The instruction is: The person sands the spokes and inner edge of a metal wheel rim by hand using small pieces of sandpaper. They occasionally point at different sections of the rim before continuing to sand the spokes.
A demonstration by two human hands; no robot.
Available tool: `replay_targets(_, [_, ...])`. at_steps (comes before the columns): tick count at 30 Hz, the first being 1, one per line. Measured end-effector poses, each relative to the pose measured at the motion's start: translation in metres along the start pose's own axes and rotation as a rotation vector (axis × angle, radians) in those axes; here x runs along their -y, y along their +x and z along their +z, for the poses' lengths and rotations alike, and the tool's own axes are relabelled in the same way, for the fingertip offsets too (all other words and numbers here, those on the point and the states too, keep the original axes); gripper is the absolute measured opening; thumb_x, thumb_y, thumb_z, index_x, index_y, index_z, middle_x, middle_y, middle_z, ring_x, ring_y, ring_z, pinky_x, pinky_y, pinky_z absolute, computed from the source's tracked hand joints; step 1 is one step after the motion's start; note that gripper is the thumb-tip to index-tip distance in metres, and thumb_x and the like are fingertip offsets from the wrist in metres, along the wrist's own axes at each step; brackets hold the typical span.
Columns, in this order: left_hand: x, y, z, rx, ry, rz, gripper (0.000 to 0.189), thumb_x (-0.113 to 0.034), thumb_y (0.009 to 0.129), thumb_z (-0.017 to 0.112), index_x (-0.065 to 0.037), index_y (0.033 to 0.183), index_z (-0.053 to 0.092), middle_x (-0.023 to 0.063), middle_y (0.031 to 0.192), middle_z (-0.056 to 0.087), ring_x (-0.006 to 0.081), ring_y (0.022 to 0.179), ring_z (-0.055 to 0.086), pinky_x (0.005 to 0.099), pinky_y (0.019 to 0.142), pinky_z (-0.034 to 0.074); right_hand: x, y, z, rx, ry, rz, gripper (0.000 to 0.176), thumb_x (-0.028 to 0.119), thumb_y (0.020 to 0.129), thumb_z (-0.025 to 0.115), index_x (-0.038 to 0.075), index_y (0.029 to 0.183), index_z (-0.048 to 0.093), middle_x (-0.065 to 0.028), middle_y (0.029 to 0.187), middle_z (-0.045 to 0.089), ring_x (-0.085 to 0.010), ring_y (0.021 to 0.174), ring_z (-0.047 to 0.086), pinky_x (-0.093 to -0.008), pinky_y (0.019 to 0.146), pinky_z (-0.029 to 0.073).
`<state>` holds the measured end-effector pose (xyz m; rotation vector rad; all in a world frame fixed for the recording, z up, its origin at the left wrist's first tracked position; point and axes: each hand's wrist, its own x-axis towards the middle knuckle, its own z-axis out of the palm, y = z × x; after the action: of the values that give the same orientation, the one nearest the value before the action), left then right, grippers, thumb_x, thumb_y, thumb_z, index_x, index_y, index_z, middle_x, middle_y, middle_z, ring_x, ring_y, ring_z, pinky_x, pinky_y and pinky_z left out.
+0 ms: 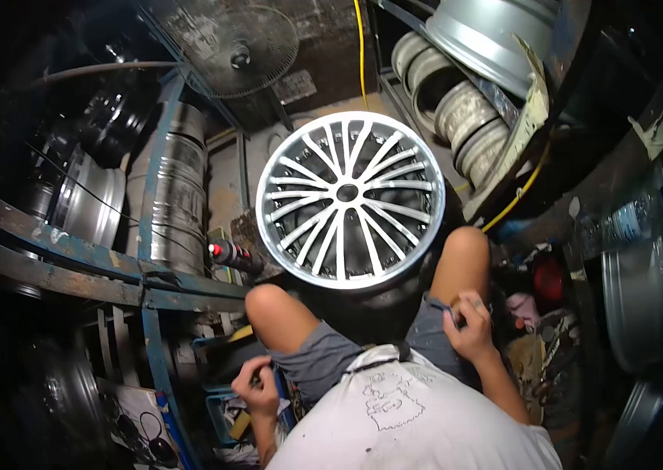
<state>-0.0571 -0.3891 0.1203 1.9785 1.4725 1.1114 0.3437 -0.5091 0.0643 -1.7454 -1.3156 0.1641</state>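
Note:
A multi-spoke alloy wheel rim [347,193] lies face up in front of my knees, its spokes and lip bright silver with dark gaps between. Beside my right thigh, my right hand [470,325] is raised with fingers curled around a small brownish and dark piece whose kind I cannot make out. My left hand [256,385] hangs by my left thigh above a blue bin [220,415], fingers loosely bent with a gap at the thumb and nothing visible in it. Neither hand touches the rim. A dark bottle with a red cap [229,255] lies tilted left of the rim.
A blue metal rack [147,258] runs along the left, with more rims [92,200] on it. Grimy rims [468,125] are stacked at the back right under a large silver rim [496,35]. A fan [241,55] stands behind. A yellow cable [523,192] crosses the right side.

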Motion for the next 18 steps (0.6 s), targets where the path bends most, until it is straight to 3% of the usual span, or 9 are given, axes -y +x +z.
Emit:
replay_targets(4, [0.023, 0.022, 0.045, 0.005, -0.115, 0.030, 0.016, -0.002, 0.089, 0.063, -0.001, 0.096, 0.077, 0.0122, 0.089, 0.077, 0.0212, 0.078, 0.074, 0.0310, 0.074, 0.056, 0.014, 0.037, 0.017, -0.066, 0.039, -0.070, 0.021, 0.006, 0.084, 0.080, 0.004, 0.080, 0.059, -0.0200, 0.094, 0.066, -0.0361, 0.081, 0.067, -0.0426, 0.071, 0.053])
replay_targets(6, [0.021, 0.038, 0.062, -0.040, -0.081, 0.150, 0.015, -0.006, 0.090, 0.065, -0.003, 0.096, 0.078, 0.0103, 0.090, 0.078, 0.0190, 0.080, 0.074, 0.0307, 0.075, 0.056, 0.006, 0.046, 0.037, -0.130, 0.052, -0.128, 0.019, 0.007, 0.085, 0.079, 0.007, 0.085, 0.060, -0.0137, 0.082, 0.064, -0.0330, 0.077, 0.066, -0.0433, 0.070, 0.052])
replay_targets(7, [0.013, 0.042, 0.067, -0.011, -0.082, 0.129, 0.014, -0.009, 0.092, 0.065, -0.003, 0.095, 0.077, 0.0085, 0.089, 0.076, 0.0180, 0.079, 0.072, 0.0308, 0.074, 0.055, 0.005, 0.053, 0.038, -0.052, 0.087, -0.166, 0.019, 0.006, 0.086, 0.078, 0.006, 0.085, 0.059, -0.0119, 0.080, 0.062, -0.0301, 0.072, 0.062, -0.0434, 0.068, 0.050])
replay_targets(8, [0.015, 0.043, 0.075, -0.040, -0.109, 0.122, 0.014, -0.009, 0.092, 0.065, -0.004, 0.095, 0.077, 0.0075, 0.088, 0.075, 0.0174, 0.078, 0.071, 0.0310, 0.073, 0.055, -0.004, 0.055, 0.056, -0.105, 0.167, -0.239, 0.019, 0.004, 0.086, 0.077, 0.005, 0.084, 0.058, -0.0119, 0.077, 0.059, -0.0283, 0.068, 0.058, -0.0425, 0.068, 0.049])
replay_targets(11, [0.025, 0.035, 0.088, 0.107, -0.252, 0.027, 0.015, -0.002, 0.095, 0.062, -0.001, 0.099, 0.076, 0.0043, 0.085, 0.072, 0.0088, 0.069, 0.065, 0.0259, 0.064, 0.050, -0.007, 0.055, 0.074, 0.130, 0.276, -0.098, 0.017, -0.001, 0.082, 0.075, 0.002, 0.085, 0.058, -0.0148, 0.089, 0.062, -0.0274, 0.065, 0.061, -0.0398, 0.062, 0.048])
replay_targets(13, [0.019, 0.024, 0.104, 0.222, -0.368, 0.033, 0.016, 0.001, 0.095, 0.061, 0.000, 0.101, 0.076, 0.0045, 0.084, 0.071, 0.0081, 0.069, 0.064, 0.0245, 0.064, 0.050, -0.011, 0.049, 0.089, 0.118, 0.297, -0.131, 0.016, 0.000, 0.080, 0.074, 0.002, 0.087, 0.059, -0.0146, 0.095, 0.064, -0.0286, 0.064, 0.062, -0.0399, 0.059, 0.048])
replay_targets(15, [0.008, 0.015, 0.105, 0.319, -0.382, 0.018, 0.016, 0.001, 0.094, 0.061, 0.000, 0.100, 0.076, 0.0053, 0.084, 0.072, 0.0094, 0.071, 0.066, 0.0254, 0.066, 0.051, -0.010, 0.039, 0.100, 0.199, 0.259, -0.038, 0.015, 0.005, 0.081, 0.074, 0.004, 0.087, 0.061, -0.0124, 0.097, 0.067, -0.0347, 0.070, 0.066, -0.0433, 0.062, 0.051])
replay_targets(18, [0.003, 0.014, 0.113, 0.329, -0.329, 0.069, 0.016, 0.001, 0.093, 0.062, 0.001, 0.100, 0.076, 0.0088, 0.088, 0.075, 0.0148, 0.078, 0.070, 0.0286, 0.072, 0.055, -0.018, 0.027, 0.120, 0.267, 0.143, -0.111, 0.015, 0.011, 0.082, 0.075, 0.006, 0.088, 0.063, -0.0124, 0.100, 0.070, -0.0349, 0.076, 0.070, -0.0444, 0.065, 0.056])
